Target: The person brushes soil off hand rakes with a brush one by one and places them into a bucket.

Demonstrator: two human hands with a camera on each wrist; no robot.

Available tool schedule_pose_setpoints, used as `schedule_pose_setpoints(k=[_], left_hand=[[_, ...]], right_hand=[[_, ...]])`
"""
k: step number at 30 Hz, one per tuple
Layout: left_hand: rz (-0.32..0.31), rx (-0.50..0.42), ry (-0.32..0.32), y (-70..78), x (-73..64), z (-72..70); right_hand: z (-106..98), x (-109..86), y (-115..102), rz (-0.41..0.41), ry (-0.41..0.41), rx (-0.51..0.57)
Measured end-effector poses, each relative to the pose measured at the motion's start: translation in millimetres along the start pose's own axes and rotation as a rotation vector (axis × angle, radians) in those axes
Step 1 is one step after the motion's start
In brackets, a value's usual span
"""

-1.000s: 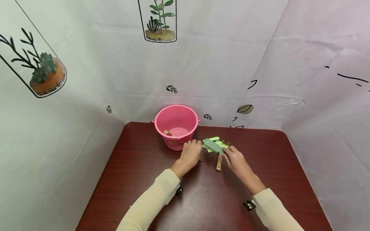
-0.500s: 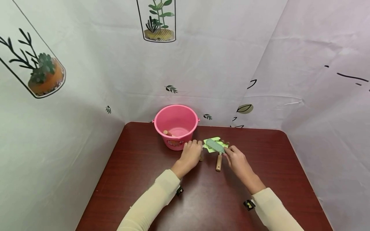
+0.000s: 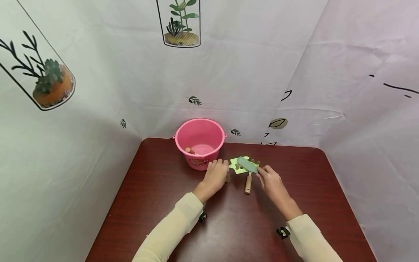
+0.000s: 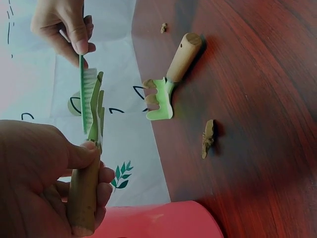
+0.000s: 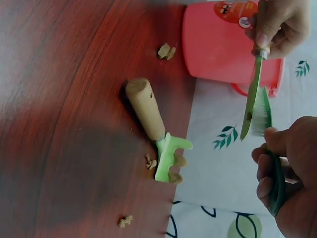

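Observation:
My left hand point(image 3: 216, 175) grips the wooden handle point(image 4: 83, 198) of a small light-green garden fork point(image 4: 95, 106), held up off the table. In my right hand point(image 3: 271, 182) is a green brush point(image 5: 269, 111) with white bristles, its dark handle point(image 5: 278, 186) in my fingers. The bristles face the fork's head and are right at it; brown smears show on the green metal. Below both lies a light-green hand rake point(image 5: 166, 157) with a wooden handle point(image 5: 145, 106), brown clumps stuck to its tines.
A pink bucket point(image 3: 199, 163) stands at the back, left of the hands, with a wooden handle end point(image 3: 189, 150) inside it. Crumbly brown clumps point(image 5: 167, 51) lie about the dark red table point(image 3: 226, 233). A patterned cloth point(image 3: 248, 72) hangs behind.
The brush in my right hand has shifted a little to the right across the fork, showing more of its green head. My left hand stays in place.

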State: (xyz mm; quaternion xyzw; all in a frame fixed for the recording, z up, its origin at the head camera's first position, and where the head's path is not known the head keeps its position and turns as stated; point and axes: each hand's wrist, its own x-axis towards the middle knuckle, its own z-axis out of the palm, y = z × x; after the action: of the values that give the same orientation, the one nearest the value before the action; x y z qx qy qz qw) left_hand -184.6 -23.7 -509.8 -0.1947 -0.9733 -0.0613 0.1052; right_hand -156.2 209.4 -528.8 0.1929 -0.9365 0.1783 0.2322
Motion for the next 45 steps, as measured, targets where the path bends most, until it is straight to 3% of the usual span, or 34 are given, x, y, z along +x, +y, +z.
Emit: schedule_pose_setpoints(k=[16,26,35,45], left_hand=[[0.007,-0.021,-0.034,-3.5,-3.3,0.4],[0.010,-0.025,0.001,-6.9,-4.8,2.6],[0.001,-0.041,0.022,-7.2,-0.3,-0.6],[-0.009,-0.054,0.015,-3.1,4.6,-3.5]], right_hand=[[-2,-15.2,29,0.050,0.028,-0.015],[-10,-18.8,42,0.082,0.049,-0.013],[-18,-6.1,29,0.055,0.119,0.046],[-19,8.9,-1,-0.013,0.089,0.061]])
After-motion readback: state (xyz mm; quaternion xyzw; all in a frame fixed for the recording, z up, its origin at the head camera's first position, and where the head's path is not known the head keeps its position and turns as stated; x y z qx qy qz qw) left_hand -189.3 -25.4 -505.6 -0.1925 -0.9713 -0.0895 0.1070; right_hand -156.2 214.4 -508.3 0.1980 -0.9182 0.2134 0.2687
